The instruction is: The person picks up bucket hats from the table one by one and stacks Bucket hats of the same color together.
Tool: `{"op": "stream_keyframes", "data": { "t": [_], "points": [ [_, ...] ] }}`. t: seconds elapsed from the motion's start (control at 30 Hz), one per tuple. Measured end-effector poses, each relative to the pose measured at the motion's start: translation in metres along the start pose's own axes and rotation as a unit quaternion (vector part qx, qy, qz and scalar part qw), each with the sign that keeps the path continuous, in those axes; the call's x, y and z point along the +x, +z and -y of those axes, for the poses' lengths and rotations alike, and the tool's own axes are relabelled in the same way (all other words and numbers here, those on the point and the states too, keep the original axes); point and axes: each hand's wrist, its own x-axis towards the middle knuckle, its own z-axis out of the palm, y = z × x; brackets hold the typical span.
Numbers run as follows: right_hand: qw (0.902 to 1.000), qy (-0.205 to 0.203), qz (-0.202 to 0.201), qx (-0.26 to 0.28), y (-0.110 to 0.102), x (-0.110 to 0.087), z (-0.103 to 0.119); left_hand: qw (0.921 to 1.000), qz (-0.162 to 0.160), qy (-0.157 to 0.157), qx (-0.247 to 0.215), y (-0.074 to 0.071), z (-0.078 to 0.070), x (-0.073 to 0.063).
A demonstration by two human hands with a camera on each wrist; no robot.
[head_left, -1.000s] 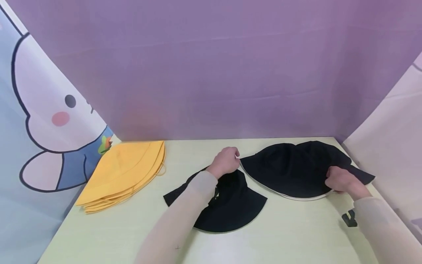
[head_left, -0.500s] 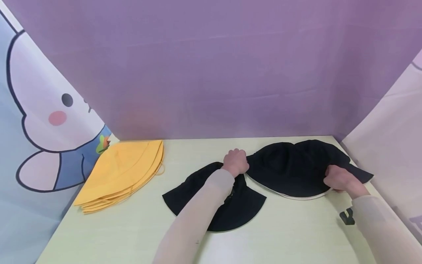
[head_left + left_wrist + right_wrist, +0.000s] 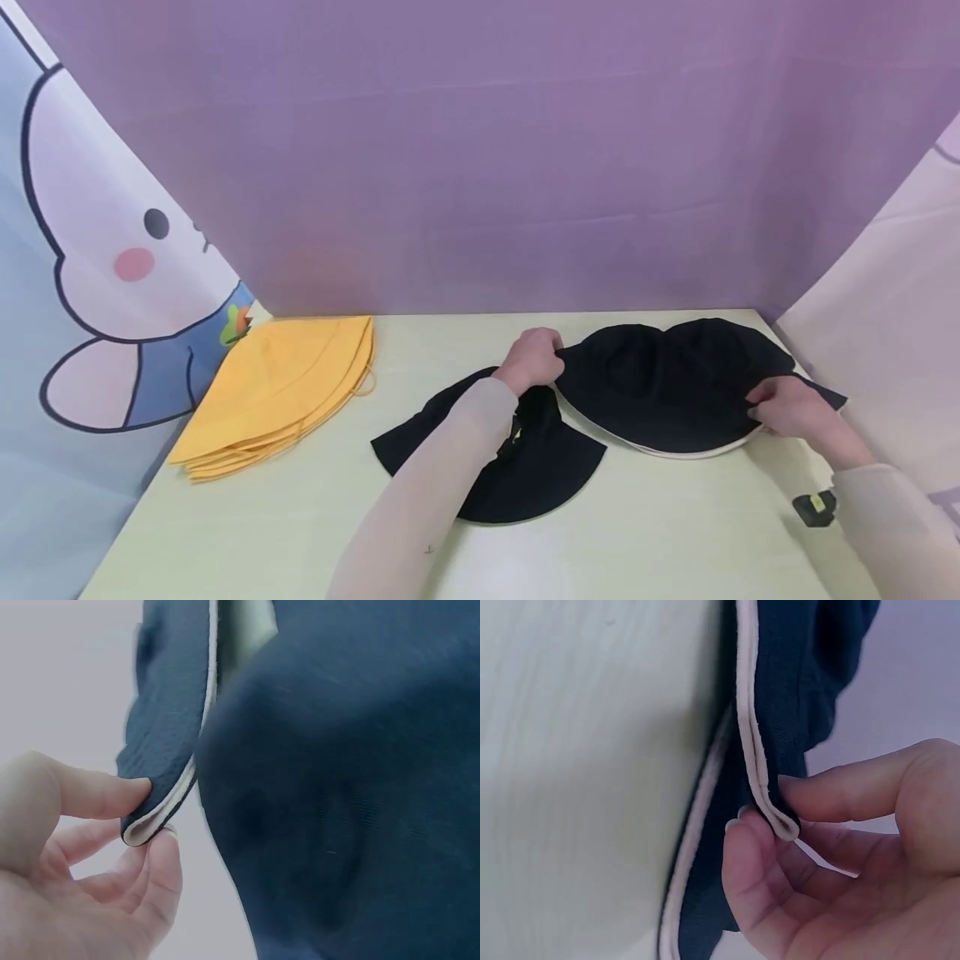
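A folded navy-black bucket hat (image 3: 660, 383) with a pale edge lies at the right back of the table in the head view. My left hand (image 3: 532, 357) pinches its left brim corner, and the left wrist view shows the folded brim (image 3: 169, 799) between thumb and fingers. At the other end my right hand (image 3: 787, 406) pinches the opposite brim corner (image 3: 769, 780). Under that corner another dark brim (image 3: 694, 847) with a pale edge shows in the right wrist view. A second dark bucket hat (image 3: 540, 479) lies flat in the middle, partly hidden beneath my left forearm.
Several yellow hats (image 3: 277, 392) are stacked folded on the table's left side, a thin loop hanging off their edge. A purple cloth (image 3: 480, 167) rises behind the pale table (image 3: 247, 542). A printed cloth (image 3: 97, 333) stands along the left side.
My left hand has moved right, from over the middle hat to the left brim corner of the right-hand hat, and pinches it. The right hand has shifted slightly right along the brim.
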Motion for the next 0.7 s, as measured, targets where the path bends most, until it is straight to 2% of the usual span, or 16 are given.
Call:
{"op": "stream_keyframes", "data": {
  "t": [0.17, 0.37, 0.53, 0.7],
  "points": [
    [0.9997, -0.018, -0.012, 0.013, -0.005, -0.007, 0.007, 0.9992, 0.007, 0.009, -0.037, -0.014, -0.003, -0.014],
    [0.9989, -0.038, -0.011, 0.026, -0.007, -0.015, 0.024, 0.9985, 0.007, 0.016, -0.052, -0.031, 0.004, -0.032],
    [0.9975, -0.060, -0.001, 0.037, -0.006, -0.019, 0.040, 0.9992, 0.001, 0.022, -0.035, -0.050, 0.010, -0.048],
    [0.9954, -0.079, 0.015, 0.052, 0.000, -0.020, 0.058, 0.9995, -0.013, 0.026, -0.009, -0.069, 0.023, -0.064]
  ]
}}
